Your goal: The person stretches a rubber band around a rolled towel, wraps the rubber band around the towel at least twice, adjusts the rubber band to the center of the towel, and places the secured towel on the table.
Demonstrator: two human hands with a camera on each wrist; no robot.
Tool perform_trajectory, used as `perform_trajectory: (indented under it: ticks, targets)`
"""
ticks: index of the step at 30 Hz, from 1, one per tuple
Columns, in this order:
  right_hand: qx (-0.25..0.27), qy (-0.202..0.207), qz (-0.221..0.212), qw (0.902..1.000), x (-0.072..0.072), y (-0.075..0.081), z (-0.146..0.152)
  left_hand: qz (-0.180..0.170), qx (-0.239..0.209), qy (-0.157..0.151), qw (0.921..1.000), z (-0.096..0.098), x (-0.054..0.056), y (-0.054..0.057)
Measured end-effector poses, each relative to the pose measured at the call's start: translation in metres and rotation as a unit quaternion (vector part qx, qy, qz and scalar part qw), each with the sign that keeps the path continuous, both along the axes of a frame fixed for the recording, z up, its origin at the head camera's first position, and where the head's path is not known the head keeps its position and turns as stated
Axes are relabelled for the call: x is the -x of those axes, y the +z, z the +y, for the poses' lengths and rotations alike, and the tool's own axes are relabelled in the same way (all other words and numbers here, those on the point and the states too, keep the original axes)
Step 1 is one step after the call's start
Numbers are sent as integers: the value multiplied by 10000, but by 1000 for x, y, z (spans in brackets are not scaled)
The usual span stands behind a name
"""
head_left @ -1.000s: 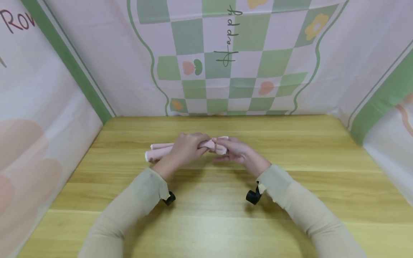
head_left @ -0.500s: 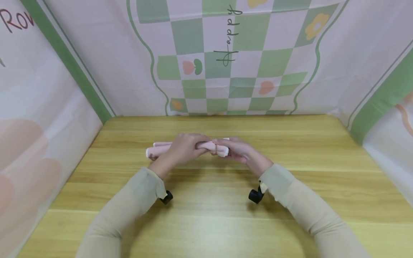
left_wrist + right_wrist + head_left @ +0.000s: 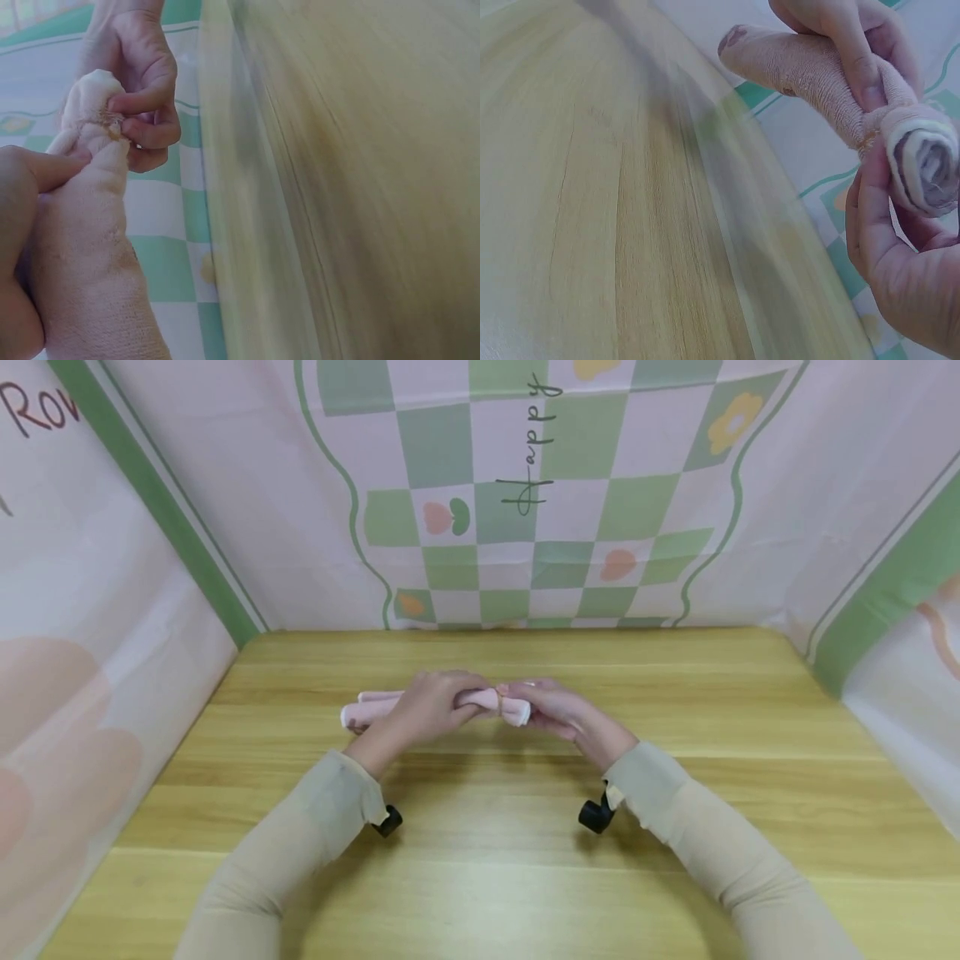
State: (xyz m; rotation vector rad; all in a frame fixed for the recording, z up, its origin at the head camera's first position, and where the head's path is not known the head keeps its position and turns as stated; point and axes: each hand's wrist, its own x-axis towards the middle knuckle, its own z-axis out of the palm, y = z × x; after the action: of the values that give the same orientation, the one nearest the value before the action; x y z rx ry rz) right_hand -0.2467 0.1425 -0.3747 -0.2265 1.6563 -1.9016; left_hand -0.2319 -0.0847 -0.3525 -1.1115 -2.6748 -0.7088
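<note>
A pink towel [image 3: 367, 712] with white edges, rolled lengthwise, is held level above the table's far half. My left hand [image 3: 431, 706] grips it around the middle, thumb on the near side. Close to its right end a thin brownish band [image 3: 111, 126] encircles the roll and draws it in. Right there my right hand [image 3: 561, 708] pinches the towel and band between thumb and fingers. The spiral of the rolled end [image 3: 928, 165] faces the camera in the right wrist view. At the left the roll parts into two lobes in the head view.
The wooden table [image 3: 480, 860] spreads out beneath both arms. A printed cloth [image 3: 510, 510] with green and white checks hangs behind its far edge, and more cloth flanks it left and right. Black camera mounts [image 3: 596, 816] hang below the wrists.
Over the last second the right hand's fingers have closed in around the banded end, and the towel's right end has tipped slightly downward. The left hand keeps its grip, nearly still.
</note>
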Motion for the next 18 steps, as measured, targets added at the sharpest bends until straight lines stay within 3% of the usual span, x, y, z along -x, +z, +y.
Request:
perform_trajectory:
  ticks: [5, 13, 18]
  targets:
    - [-78, 104, 251, 9996, 0, -1, 2, 23, 133, 55, 9999, -1, 0, -2]
    - [-173, 218, 695, 9972, 0, 4, 7, -604, -117, 618, 9962, -2, 0, 1]
    - [-434, 270, 942, 9942, -3, 12, 6, -593, -128, 595, 9964, -3, 1, 4]
